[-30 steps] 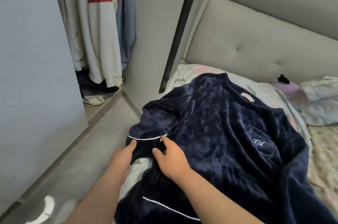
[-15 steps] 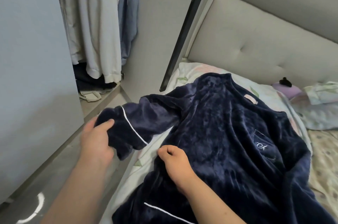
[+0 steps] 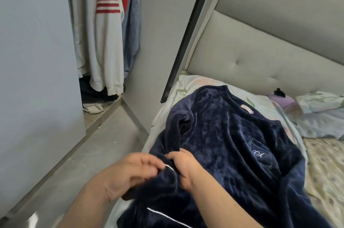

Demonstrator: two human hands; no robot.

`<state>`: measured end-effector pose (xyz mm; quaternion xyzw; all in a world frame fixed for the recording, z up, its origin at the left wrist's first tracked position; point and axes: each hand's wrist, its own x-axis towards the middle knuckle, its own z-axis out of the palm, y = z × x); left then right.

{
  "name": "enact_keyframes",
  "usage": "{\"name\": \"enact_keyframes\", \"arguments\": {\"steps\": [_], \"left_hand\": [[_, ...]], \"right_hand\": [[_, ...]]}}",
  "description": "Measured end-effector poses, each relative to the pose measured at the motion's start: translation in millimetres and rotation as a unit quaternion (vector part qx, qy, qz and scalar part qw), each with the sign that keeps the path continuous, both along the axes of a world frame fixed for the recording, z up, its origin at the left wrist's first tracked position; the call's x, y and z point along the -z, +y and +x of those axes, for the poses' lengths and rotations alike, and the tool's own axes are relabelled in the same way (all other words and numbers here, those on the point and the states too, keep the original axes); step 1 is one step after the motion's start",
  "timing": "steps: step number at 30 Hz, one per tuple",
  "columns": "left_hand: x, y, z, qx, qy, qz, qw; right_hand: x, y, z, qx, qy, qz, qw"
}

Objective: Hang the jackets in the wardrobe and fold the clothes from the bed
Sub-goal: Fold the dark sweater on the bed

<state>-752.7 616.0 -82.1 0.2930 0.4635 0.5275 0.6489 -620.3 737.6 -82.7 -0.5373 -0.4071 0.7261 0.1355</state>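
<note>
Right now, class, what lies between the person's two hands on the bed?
In the head view, a bunched sleeve fold of the navy top, with its white piping, lies between the left hand and the right hand; both grip it.

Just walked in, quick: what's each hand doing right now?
Left hand: blurred, but seems to pinch the cuff of the navy top.
Right hand: fingers curled, gripping the navy top.

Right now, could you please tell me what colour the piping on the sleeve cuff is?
White piping on the navy top, clearest in the head view.
</note>
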Motion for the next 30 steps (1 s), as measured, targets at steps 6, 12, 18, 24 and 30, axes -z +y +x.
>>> {"name": "enact_keyframes", "arguments": {"steps": [6,12,18,24,30], "left_hand": [[29.4,23.3,-3.9,-0.209,0.255,-0.205,0.922],[43.5,31.9,12.4,-0.023,0.289,-0.223,0.931],[48.7,36.3,10.9,-0.04,0.375,-0.196,0.905],[29.9,24.3,-30.8,-0.395,0.379,-0.163,0.821],[30.2,11.6,-48.8,-0.424,0.26,-0.212,0.841]], "right_hand": [[18.4,5.5,27.7,0.084,0.08,-0.153,0.981],[41.2,2.5,37.9,0.085,-0.04,-0.044,0.995],[40.6,2.7,39.7,0.081,-0.026,0.063,0.994],[36.1,2.4,35.8,0.085,-0.015,0.096,0.992],[34.4,-3.1,16.4,0.003,-0.059,0.213,0.975]]}}
